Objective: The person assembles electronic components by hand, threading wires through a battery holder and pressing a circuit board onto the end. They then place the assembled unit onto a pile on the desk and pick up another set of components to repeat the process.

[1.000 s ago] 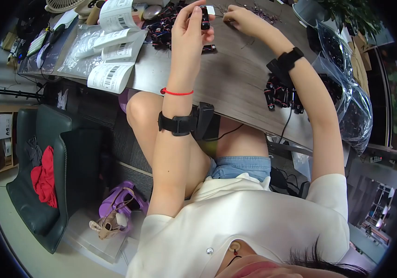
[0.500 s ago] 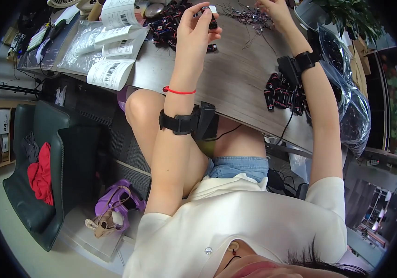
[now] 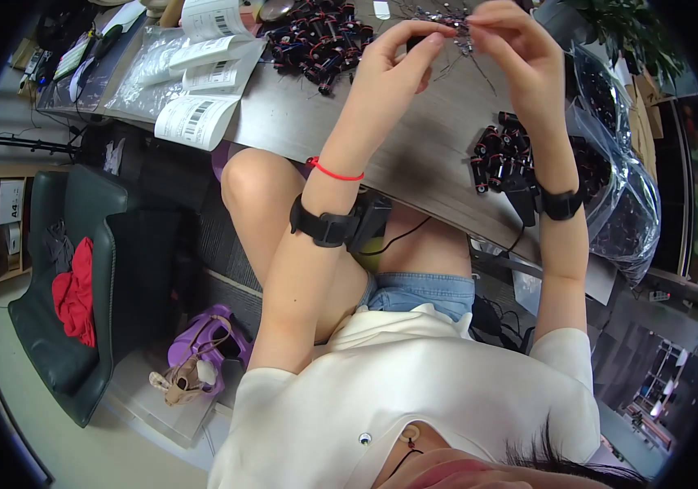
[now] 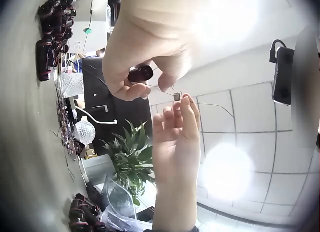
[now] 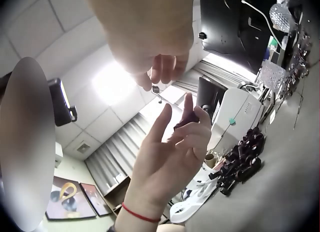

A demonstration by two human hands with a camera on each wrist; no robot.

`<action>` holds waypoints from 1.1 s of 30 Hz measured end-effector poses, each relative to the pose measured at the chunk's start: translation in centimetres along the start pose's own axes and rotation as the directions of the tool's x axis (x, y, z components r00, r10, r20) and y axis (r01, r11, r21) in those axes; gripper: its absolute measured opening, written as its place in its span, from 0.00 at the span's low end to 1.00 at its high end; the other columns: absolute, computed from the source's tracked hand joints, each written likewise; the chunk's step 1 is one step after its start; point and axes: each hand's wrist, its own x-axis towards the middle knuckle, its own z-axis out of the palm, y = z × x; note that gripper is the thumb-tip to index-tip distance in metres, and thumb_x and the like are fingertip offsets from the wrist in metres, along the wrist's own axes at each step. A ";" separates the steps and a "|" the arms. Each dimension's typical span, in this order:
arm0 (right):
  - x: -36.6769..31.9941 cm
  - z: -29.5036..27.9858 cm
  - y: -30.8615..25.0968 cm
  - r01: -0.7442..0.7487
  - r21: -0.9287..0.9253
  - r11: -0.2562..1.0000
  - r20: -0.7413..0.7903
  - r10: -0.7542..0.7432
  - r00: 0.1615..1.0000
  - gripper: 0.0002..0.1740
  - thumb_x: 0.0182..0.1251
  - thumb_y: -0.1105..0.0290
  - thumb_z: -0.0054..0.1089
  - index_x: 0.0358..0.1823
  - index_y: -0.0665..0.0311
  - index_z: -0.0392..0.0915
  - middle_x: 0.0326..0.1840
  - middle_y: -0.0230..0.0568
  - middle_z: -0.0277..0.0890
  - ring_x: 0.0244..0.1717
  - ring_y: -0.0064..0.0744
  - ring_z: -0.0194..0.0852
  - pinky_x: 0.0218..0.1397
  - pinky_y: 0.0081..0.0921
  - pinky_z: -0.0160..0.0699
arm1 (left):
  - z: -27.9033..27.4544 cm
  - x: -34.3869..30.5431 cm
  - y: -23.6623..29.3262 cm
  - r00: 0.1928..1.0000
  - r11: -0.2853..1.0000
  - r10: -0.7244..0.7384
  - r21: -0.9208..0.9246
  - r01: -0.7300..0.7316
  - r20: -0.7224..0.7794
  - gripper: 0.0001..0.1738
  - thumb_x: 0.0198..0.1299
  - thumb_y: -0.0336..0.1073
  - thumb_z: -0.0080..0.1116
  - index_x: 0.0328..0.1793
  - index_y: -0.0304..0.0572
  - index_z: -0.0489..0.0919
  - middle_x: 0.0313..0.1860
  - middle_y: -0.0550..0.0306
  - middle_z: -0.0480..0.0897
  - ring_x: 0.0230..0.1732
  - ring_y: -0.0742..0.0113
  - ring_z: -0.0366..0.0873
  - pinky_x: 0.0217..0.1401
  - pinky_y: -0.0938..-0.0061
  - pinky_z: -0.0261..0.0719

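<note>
- Head: the left hand (image 3: 398,69) and the right hand (image 3: 524,65) come near each other above the table (image 3: 414,143), between a heap of black cylinders (image 3: 320,41) and a second cluster (image 3: 499,155).
- Left wrist: the left grip curls round one dark cylinder (image 4: 140,73); the right grip pinches the thin wire (image 4: 212,105) of a small component (image 4: 176,96), which sits just beside the left thumb.
- Right wrist: the component is just below the right fingertips; the left thumb and forefinger stand apart, the cylinder held by the other fingers.
</note>
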 end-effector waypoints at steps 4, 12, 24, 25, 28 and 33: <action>-1.0 -0.9 -0.1 0.310 -0.447 0.839 0.064 -0.315 0.947 0.15 0.60 0.83 0.72 0.47 0.62 0.88 0.42 0.38 0.84 0.43 0.32 0.84 0.46 0.26 0.83 | 1.1 -0.1 0.1 0.994 0.992 -0.033 -0.124 0.020 -0.107 0.19 0.77 0.40 0.58 0.67 0.41 0.81 0.45 0.67 0.79 0.36 0.80 0.73 0.38 0.85 0.72; -2.2 -0.4 0.5 0.537 -0.740 0.404 0.303 -0.512 0.803 0.22 0.49 0.86 0.74 0.47 0.62 0.90 0.42 0.36 0.84 0.43 0.37 0.84 0.46 0.29 0.83 | 1.4 -0.3 0.7 0.996 0.905 -0.085 -0.421 0.062 -0.035 0.15 0.74 0.38 0.62 0.62 0.41 0.83 0.52 0.64 0.82 0.39 0.81 0.76 0.41 0.86 0.73; -2.8 0.5 0.6 0.431 -0.597 0.677 0.193 -0.400 0.896 0.13 0.62 0.82 0.72 0.48 0.66 0.87 0.45 0.39 0.86 0.44 0.35 0.86 0.48 0.26 0.83 | 1.0 0.5 -1.2 0.976 0.963 0.079 -0.237 -0.128 -0.202 0.12 0.71 0.36 0.66 0.53 0.34 0.86 0.40 0.60 0.87 0.39 0.76 0.84 0.48 0.80 0.85; -2.8 0.6 0.7 0.431 -0.596 0.678 0.192 -0.401 0.896 0.13 0.62 0.82 0.72 0.48 0.66 0.87 0.45 0.39 0.86 0.44 0.35 0.86 0.48 0.26 0.83 | 1.0 0.5 -1.1 0.976 0.971 0.079 -0.205 -0.122 -0.203 0.11 0.71 0.35 0.66 0.52 0.35 0.86 0.40 0.60 0.87 0.40 0.76 0.85 0.50 0.80 0.85; -2.9 0.6 1.1 -0.282 -0.034 0.959 -0.080 0.278 0.957 0.09 0.71 0.77 0.67 0.50 0.69 0.85 0.45 0.39 0.86 0.43 0.28 0.85 0.48 0.23 0.82 | 1.4 0.2 -0.6 0.977 0.984 0.077 -0.145 -0.107 -0.200 0.09 0.71 0.33 0.65 0.50 0.35 0.87 0.42 0.60 0.87 0.41 0.76 0.85 0.52 0.79 0.86; -3.1 -0.2 2.3 -0.333 -0.044 0.942 0.017 0.334 0.942 0.10 0.75 0.72 0.64 0.52 0.71 0.84 0.43 0.37 0.86 0.42 0.23 0.83 0.46 0.21 0.81 | 1.6 -0.3 0.5 0.976 0.999 0.040 0.031 -0.034 -0.213 0.10 0.75 0.31 0.58 0.59 0.39 0.81 0.41 0.62 0.85 0.40 0.73 0.85 0.42 0.81 0.81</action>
